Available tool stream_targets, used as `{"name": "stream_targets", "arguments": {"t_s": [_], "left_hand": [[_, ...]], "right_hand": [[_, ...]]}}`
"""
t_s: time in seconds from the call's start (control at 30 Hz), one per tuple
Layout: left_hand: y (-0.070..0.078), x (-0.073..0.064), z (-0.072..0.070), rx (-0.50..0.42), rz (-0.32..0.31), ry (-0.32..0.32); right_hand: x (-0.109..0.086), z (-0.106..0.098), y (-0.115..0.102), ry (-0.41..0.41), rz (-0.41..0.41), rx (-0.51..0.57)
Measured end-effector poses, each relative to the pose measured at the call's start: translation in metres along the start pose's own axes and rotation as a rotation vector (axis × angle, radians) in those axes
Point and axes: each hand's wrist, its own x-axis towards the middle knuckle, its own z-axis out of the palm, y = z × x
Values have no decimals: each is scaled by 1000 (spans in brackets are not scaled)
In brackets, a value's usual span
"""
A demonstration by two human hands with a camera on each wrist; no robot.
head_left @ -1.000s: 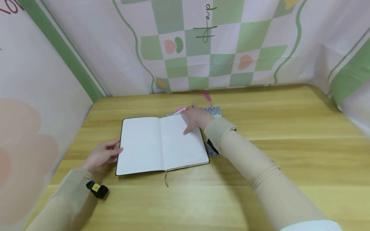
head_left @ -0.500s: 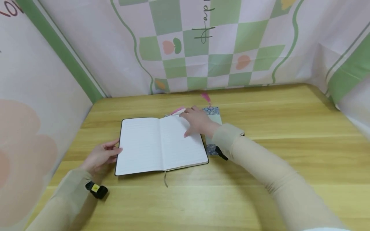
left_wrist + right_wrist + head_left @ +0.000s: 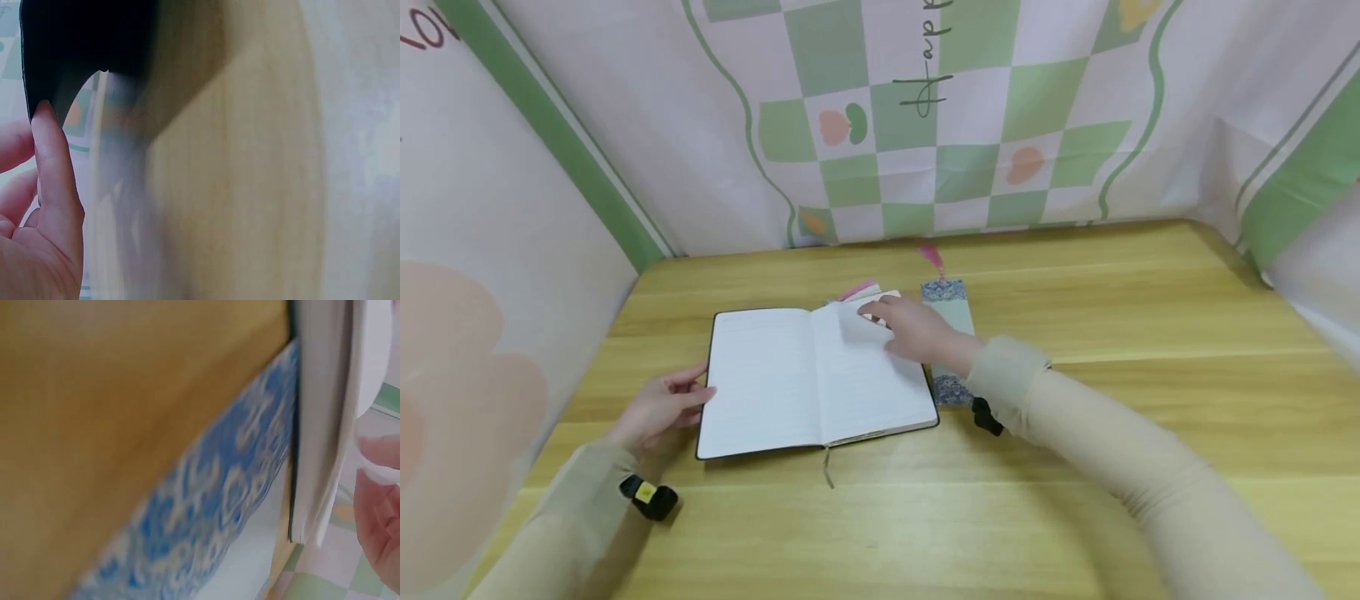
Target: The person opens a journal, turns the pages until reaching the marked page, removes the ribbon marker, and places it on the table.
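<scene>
A black-covered notebook [image 3: 763, 383] lies open on the wooden table, its pages white and faintly lined. My left hand [image 3: 658, 408] pinches its left edge, thumb on the page side. In the left wrist view, a fingertip touches the dark cover [image 3: 87, 37]. My right hand [image 3: 921, 333] is over the upper right of the notebook, with bent fingers and thumb at a page [image 3: 842, 325] that rises off the sheets below. In the right wrist view, the lifted sheet [image 3: 374, 356] curves beside the thumb and finger. A blue-patterned bookmark [image 3: 951, 312] lies partly under the right forearm.
A pink tassel [image 3: 931, 253] extends from the bookmark's far end. Something pink and white [image 3: 859, 292] shows from behind the notebook. A ribbon marker [image 3: 827, 468] hangs from its near edge. The printed cloth [image 3: 902, 179] stands along the table's back.
My right hand has drawn toward me and its fingers have curled, lifting a page near the top right. More of the bookmark shows. The left hand keeps its grip on the notebook.
</scene>
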Motion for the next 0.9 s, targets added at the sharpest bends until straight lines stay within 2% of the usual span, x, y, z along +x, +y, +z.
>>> {"name": "stream_targets", "arguments": {"t_s": [0.2,0.37,0.63,0.77,0.83,0.9], "left_hand": [[1,-1,-1,-2,3,0],[2,-2,-1,-3,-1,4],[-1,0,-1,-1,14,5],[-1,1,-1,-1,12,7],[-1,0,0,-3,4,8],[-1,0,0,-7,-2,8]], "right_hand": [[-5,0,-5,76,116,365],[-6,-7,-15,144,177,661],[-3,-16,-30,89,339,1131],[0,-16,-37,38,286,1270],[1,-15,-41,-34,228,1284],[0,-12,-45,-119,156,1235]]}}
